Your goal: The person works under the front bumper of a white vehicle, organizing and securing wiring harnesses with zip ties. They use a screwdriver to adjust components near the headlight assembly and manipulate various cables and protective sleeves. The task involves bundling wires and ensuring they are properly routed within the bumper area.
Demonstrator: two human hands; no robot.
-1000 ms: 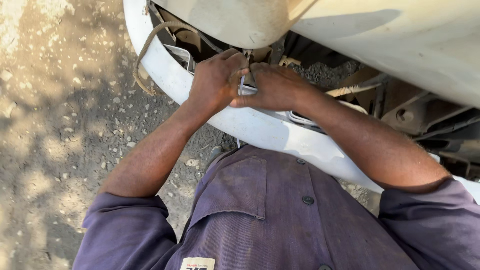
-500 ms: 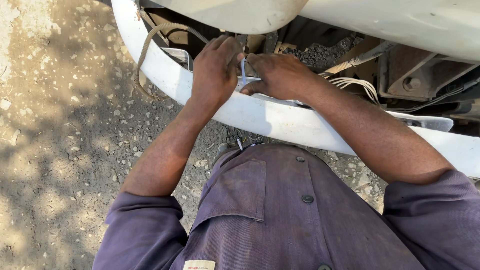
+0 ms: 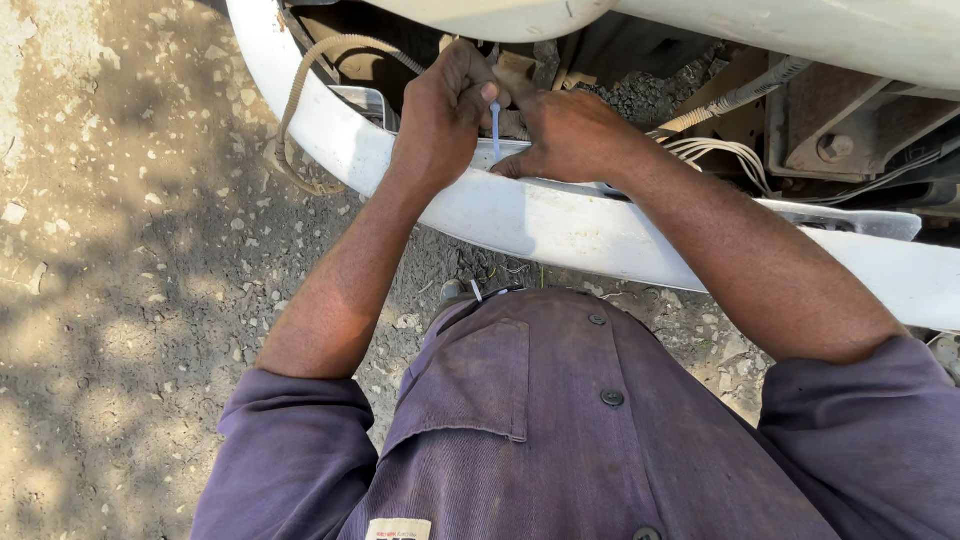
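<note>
the left hand (image 3: 440, 120) pinches the pale tie (image 3: 495, 128); the right hand (image 3: 570, 135) is curled beside it, its hold hidden. a slipping pinch could drop the tie behind the bumper (image 3: 560, 225).

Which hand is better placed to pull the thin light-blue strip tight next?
Left, probably. The left hand already has its fingertips at the top of the thin light-blue strip. The right hand rests lower, pressing against the white bumper beside the strip.
</note>
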